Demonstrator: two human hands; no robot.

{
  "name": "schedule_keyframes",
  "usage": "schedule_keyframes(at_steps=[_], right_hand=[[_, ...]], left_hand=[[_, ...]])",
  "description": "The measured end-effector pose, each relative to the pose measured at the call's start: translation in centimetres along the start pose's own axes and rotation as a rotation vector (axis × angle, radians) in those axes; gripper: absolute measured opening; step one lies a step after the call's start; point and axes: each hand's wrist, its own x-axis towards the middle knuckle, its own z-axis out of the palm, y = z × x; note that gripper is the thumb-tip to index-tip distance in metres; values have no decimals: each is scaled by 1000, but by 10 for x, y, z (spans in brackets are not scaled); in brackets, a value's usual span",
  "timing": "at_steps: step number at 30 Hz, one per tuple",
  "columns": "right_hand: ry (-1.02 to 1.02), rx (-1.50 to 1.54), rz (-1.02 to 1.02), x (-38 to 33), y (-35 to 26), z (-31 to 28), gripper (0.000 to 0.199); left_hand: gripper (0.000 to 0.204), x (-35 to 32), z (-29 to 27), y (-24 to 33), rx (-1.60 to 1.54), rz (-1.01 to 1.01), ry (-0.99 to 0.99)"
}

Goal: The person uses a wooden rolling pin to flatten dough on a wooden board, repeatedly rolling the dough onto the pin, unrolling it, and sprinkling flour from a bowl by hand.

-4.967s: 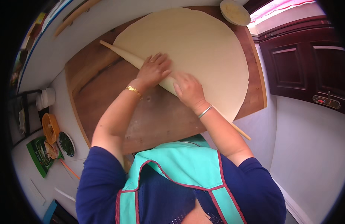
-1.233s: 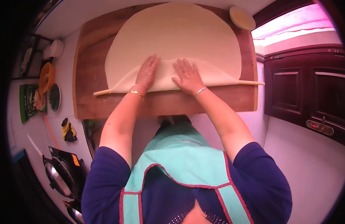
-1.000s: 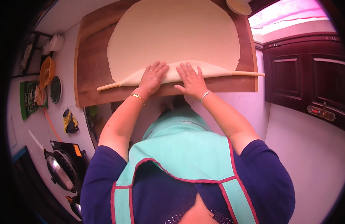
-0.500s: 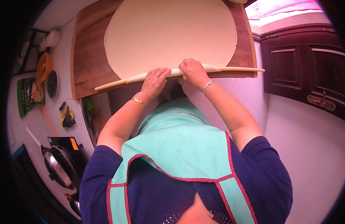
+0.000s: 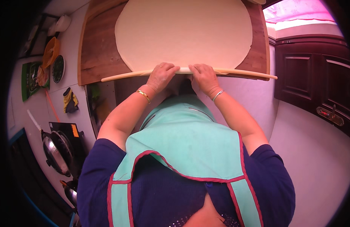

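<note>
A large, thin round sheet of pale dough (image 5: pixel 184 34) covers much of a wooden board (image 5: pixel 98 43). Along the board's near edge lies a long, thin wooden rolling pin (image 5: pixel 247 73), its two ends sticking out to either side. The sheet's near edge is wrapped round the pin's middle. My left hand (image 5: pixel 161 76) is closed over the wrapped pin, thumb side inward. Close beside it, my right hand (image 5: pixel 205 77) grips the same pin, and a short stretch of white dough shows between the two. Fingertips on the pin's far side are partly hidden.
Dark wooden cabinet doors (image 5: pixel 302 75) with a metal latch stand at the right. On the left are an orange basket (image 5: pixel 50 52), a dark round dish (image 5: pixel 58 69), a yellow-and-black glove (image 5: pixel 70 100) and a lidded pan (image 5: pixel 55 153). A pale bowl (image 5: pixel 63 23) sits farther back.
The pin has turned from a slant to nearly level, and less dough looks wrapped on it. Both hands remain on it. The whole view has shifted slightly.
</note>
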Motion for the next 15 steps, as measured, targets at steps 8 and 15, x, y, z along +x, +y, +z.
schedule_keyframes(at_steps=[8,15], right_hand=[[-55,133,26,10,-3,-12,34],[22,97,-61,3,-12,8,34]], left_hand=[[24,11,3,1,-230,-239,-34],[22,5,-1,-8,-203,-167,4]])
